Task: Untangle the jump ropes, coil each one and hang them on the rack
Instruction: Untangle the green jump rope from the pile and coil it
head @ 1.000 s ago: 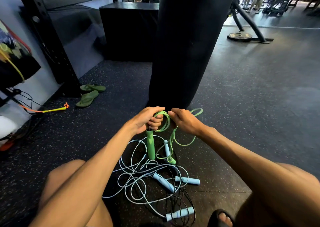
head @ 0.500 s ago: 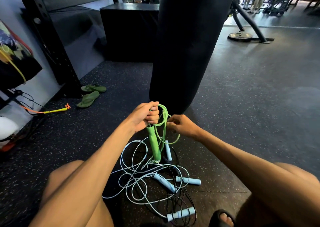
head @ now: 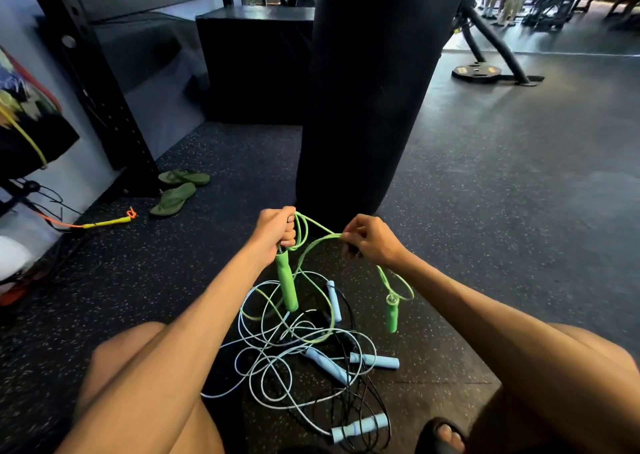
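Observation:
My left hand [head: 273, 233] grips the top of a green jump rope handle [head: 286, 282] together with a few green cord loops; the handle hangs straight down. My right hand [head: 369, 240] pinches the green cord [head: 317, 242] a short way to the right, stretching it between both hands. The second green handle [head: 391, 313] dangles below my right hand. Beneath them on the floor lies a tangle of light blue ropes [head: 277, 360] with blue handles [head: 374, 361] and a thin black rope [head: 349, 415].
A black punching bag [head: 367, 90] hangs right behind my hands. A black steel rack upright [head: 90, 69] stands at the left with green flip-flops [head: 176, 190] at its foot and a yellow-orange rope end [head: 104, 223]. My knees flank the pile. People stand far back right.
My right hand has moved away to the right, pulling the green cord out taut. The second green handle has come off the pile and now hangs below that hand.

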Demonstrator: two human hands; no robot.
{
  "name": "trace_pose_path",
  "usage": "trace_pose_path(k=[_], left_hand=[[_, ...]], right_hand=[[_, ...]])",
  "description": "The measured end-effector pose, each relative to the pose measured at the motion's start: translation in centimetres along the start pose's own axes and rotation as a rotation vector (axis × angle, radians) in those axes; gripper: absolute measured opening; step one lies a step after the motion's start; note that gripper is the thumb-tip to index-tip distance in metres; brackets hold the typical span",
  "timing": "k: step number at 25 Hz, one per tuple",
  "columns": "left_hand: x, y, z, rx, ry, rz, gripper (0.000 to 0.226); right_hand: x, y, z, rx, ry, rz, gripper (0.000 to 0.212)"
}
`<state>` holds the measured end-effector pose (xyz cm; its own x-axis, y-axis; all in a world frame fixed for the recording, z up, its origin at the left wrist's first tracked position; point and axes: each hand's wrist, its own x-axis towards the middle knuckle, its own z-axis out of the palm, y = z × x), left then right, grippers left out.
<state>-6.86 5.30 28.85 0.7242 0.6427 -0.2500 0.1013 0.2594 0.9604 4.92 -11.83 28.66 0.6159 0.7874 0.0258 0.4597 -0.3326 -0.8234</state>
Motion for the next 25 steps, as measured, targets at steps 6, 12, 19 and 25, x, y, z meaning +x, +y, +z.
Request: trace_pose_path(k=[6, 12, 19, 25], left_hand=[[1.2, -0.4, -1.0, 0.001, 0.195, -0.043, 0.038], [3.2, -0.7, -5.4, -0.102, 0.553, -0.04, 0.029], [3.2, -0.1, -10.4, -0.165, 0.853, -0.046, 0.009], [1.0, 0.7, -7.9, -0.211, 0.302, -0.114, 0.036]], right_hand=[[0.3, 1.6, -1.1, -0.389, 0.139, -0.072, 0.005], [0.5, 5.2, -3.8, -0.558, 0.22, 0.281, 0.013], [-1.0, 10.2, -7.1, -0.581, 0.275, 0.561, 0.016], [-1.5, 9.0, -6.2, -0.539, 0.133, 0.546, 0.022]])
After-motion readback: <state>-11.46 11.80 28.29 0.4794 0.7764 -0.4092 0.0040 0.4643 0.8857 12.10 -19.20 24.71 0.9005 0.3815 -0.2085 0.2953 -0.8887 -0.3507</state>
